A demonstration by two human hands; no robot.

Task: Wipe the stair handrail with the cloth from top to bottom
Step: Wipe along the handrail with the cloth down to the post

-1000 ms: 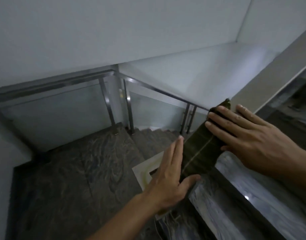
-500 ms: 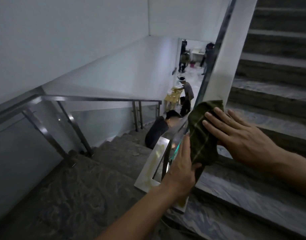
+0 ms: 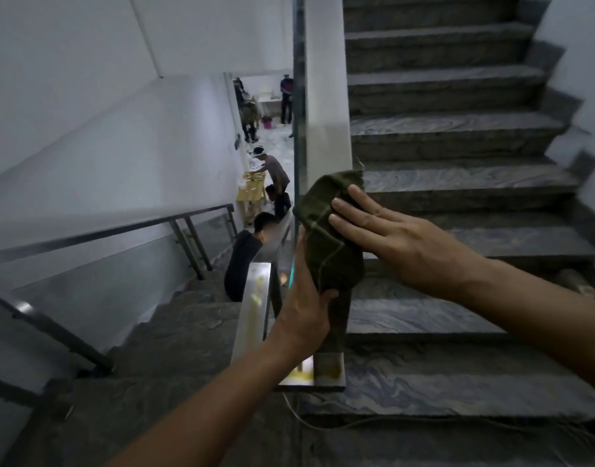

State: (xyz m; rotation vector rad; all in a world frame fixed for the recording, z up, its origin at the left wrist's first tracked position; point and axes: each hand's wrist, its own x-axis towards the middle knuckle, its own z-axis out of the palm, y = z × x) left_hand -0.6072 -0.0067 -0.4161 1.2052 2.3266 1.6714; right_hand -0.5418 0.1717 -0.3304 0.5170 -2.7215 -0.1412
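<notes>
No text, label, brand, number or sign can be read anywhere in this view. The dark green cloth (image 3: 326,237) carries only thin pale lines, not letters, and the small dark fitting on the far left wall (image 3: 237,142) is too small and blurred to show any marking.
</notes>
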